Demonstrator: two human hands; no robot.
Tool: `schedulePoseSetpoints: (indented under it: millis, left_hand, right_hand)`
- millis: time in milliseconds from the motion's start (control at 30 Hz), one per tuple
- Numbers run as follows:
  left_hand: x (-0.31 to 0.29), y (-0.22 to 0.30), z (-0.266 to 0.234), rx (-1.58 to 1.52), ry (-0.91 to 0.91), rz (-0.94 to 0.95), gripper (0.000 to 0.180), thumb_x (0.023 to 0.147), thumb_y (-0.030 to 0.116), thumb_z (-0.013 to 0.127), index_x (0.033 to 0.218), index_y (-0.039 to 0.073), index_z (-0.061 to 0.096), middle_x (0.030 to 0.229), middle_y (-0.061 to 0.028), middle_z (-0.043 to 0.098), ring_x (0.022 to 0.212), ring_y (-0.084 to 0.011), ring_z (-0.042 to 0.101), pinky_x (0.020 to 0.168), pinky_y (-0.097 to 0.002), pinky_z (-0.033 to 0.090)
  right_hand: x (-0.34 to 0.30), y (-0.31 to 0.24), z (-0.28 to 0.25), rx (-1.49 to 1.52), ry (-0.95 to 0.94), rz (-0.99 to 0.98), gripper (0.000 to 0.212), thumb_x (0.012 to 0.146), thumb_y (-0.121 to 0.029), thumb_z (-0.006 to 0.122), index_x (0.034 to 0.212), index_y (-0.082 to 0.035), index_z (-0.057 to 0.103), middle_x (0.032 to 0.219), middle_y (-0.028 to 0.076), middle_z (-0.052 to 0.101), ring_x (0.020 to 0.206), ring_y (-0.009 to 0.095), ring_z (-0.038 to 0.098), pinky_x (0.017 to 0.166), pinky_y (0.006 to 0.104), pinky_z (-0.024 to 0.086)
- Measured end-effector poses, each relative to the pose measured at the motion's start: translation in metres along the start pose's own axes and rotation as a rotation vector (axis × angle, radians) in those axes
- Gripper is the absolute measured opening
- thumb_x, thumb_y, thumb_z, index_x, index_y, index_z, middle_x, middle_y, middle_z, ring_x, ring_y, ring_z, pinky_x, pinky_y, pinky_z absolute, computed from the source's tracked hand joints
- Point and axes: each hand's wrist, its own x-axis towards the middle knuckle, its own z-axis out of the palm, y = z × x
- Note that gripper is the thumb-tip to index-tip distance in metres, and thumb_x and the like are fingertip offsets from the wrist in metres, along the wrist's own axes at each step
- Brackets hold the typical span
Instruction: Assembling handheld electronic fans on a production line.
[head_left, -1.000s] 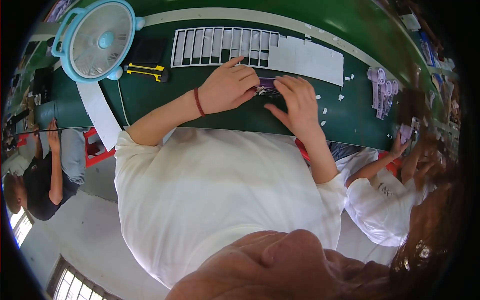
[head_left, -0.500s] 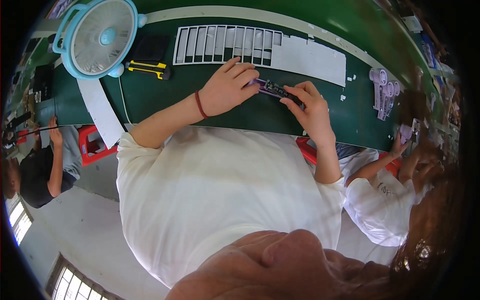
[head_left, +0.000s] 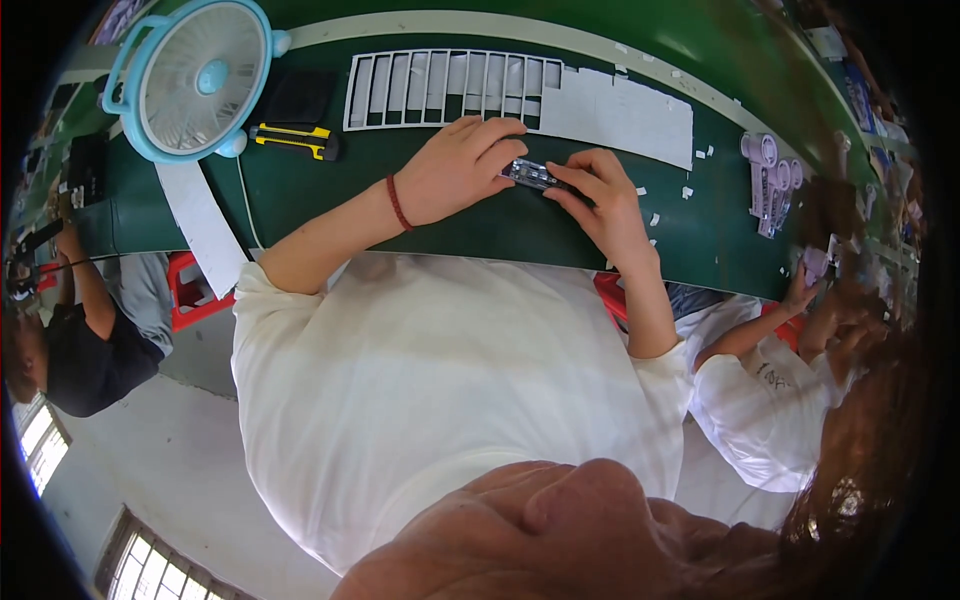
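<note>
Over the green worktable, both hands hold a small handle-shaped device part (head_left: 530,174) between them. Its visible face looks dark and glossy, with small details too fine to name. My left hand (head_left: 465,172), with a dark red braided band at the wrist, is closed around the part's left end and hides it. The fingers and thumb of my right hand (head_left: 598,203) pinch its right end. Just beyond the hands lies a white label sheet (head_left: 615,118), its left half a lattice of cut-out strips.
A light-blue fan (head_left: 205,80) stands at the left, beside a yellow-and-black utility knife (head_left: 295,141). A white strip (head_left: 203,230) hangs over the table's front edge. Several purple handheld fans (head_left: 765,175) lie at the right. Co-workers sit on both sides.
The part has turned in my hands: its black circuit board and purple edge showed before, and a glossy face shows now. My right hand has shifted slightly left.
</note>
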Motion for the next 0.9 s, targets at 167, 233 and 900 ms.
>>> schedulePoseSetpoints:
  millis: [167, 233, 900]
  left_hand:
    - [-0.001, -0.002, 0.005, -0.018, -0.009, 0.016, 0.041, 0.085, 0.016, 0.081, 0.123, 0.011, 0.068, 0.130, -0.0069, 0.062, 0.121, -0.0272, 0.063, 0.108, -0.0455, 0.050]
    - [-0.004, -0.007, 0.006, 0.046, 0.002, 0.083, 0.039, 0.086, 0.016, 0.079, 0.124, 0.012, 0.069, 0.129, -0.0060, 0.063, 0.125, -0.0274, 0.062, 0.108, -0.0471, 0.049]
    - [0.012, -0.008, -0.007, -0.616, 0.006, -0.016, 0.091, 0.094, 0.026, 0.077, 0.165, 0.002, 0.025, 0.167, -0.0238, 0.028, 0.155, -0.0417, 0.029, 0.126, -0.0478, 0.028]
  right_hand:
    - [0.006, -0.004, 0.011, 0.047, -0.030, 0.057, 0.031, 0.080, -0.012, 0.087, 0.110, -0.007, 0.079, 0.102, 0.009, 0.065, 0.093, 0.026, 0.066, 0.072, 0.0374, 0.055]
    - [0.006, -0.006, 0.012, 0.023, -0.017, 0.055, 0.033, 0.080, -0.013, 0.087, 0.112, -0.007, 0.078, 0.104, 0.009, 0.066, 0.095, 0.027, 0.066, 0.075, 0.0387, 0.056]
    - [0.023, -0.030, 0.032, -0.158, -0.076, -0.155, 0.071, 0.075, -0.016, 0.085, 0.140, -0.005, 0.060, 0.128, 0.014, 0.065, 0.105, 0.034, 0.068, 0.087, 0.0422, 0.056]
